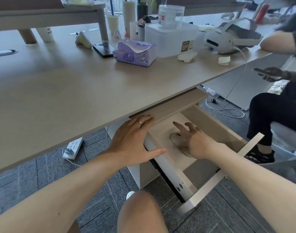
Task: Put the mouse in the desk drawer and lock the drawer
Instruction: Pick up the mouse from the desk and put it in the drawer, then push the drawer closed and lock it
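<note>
Left hand (135, 140) lay flat, palm down, fingers together and stretched forward, thumb splayed to the right, ring on 1 finger. Right hand (192, 140) reached forward and down, fingers spread and loosely curved. Both forearms bare, extended.

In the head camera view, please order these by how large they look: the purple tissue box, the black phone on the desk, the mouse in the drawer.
1. purple tissue box
2. black phone and mouse: unsure, since the right hand partly covers the mouse.
</note>
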